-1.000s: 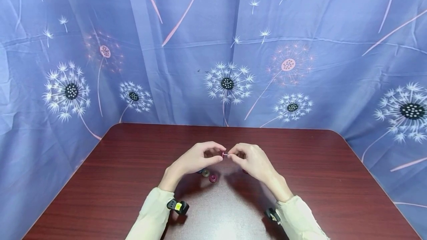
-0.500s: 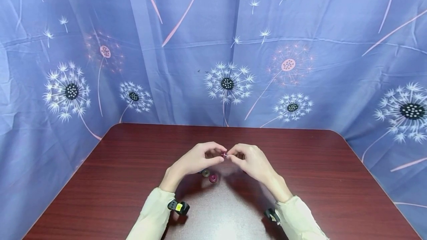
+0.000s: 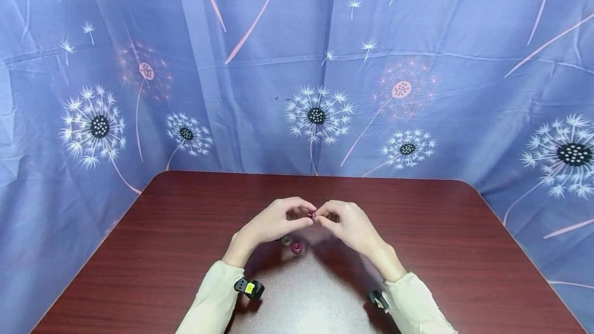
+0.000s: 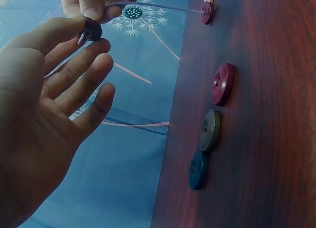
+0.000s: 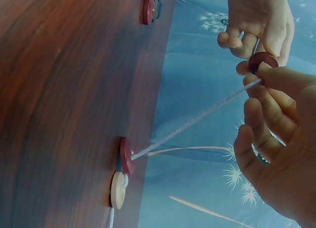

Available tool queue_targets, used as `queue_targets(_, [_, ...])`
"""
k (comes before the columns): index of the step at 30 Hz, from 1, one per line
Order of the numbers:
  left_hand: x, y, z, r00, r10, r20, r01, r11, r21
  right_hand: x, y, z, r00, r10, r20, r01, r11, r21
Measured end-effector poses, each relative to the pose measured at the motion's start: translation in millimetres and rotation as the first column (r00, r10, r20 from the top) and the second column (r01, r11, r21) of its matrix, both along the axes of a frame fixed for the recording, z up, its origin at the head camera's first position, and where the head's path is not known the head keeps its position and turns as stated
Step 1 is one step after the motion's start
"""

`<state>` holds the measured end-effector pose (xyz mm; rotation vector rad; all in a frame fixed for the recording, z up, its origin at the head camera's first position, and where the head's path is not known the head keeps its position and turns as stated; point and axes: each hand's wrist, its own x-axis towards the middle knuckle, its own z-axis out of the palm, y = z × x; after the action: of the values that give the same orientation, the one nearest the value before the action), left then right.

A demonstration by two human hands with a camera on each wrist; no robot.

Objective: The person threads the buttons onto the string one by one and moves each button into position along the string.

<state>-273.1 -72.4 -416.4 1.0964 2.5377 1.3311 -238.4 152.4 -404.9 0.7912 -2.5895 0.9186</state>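
Observation:
My left hand [image 3: 274,220] pinches a dark red button [image 5: 255,61] between thumb and finger, above the table. From the right, my right hand [image 3: 350,226] meets it, thumb and finger pinching a pale cord [image 5: 197,117] close against the button. In the left wrist view a short whitish tip [image 4: 81,39] sticks out on the button's near side. The cord slants down from the right fingers to a red button [image 5: 127,155] on the table and passes through it. Beside that one, a cream button [image 5: 118,190] is also on the cord.
Loose on the brown table [image 3: 185,251] under my left hand lie a red button [image 4: 223,84], an olive button [image 4: 210,131] and a teal button [image 4: 198,170], in a row. A blue dandelion-print curtain [image 3: 260,117] hangs around the table's back and sides.
My right fingertips have moved slightly left, up against the held button. The length of cord that showed between the two hands is no longer visible in the head view.

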Motion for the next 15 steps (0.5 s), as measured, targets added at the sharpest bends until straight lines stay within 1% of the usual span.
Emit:
queue_targets(5, [0.4, 1.4, 0.3, 1.0, 0.022, -0.002, -0.022, 1.0, -0.005, 0.5, 0.4, -0.6, 1.0, 0.028, 0.014, -0.028, 1.0, 0.001])
queue_targets(11, [1.3, 1.8, 1.7, 0.998, 0.059, -0.02, -0.059, 0.998, 0.014, 1.1, 0.1, 1.1, 0.994, 0.077, 0.083, -0.075, 0.997, -0.024])
queue_targets(15, [1.6, 2.2, 2.1, 0.998, 0.07, -0.012, -0.069, 0.997, 0.02, 1.7, -0.6, 2.7, 0.993, 0.075, 0.094, -0.073, 0.997, -0.025])
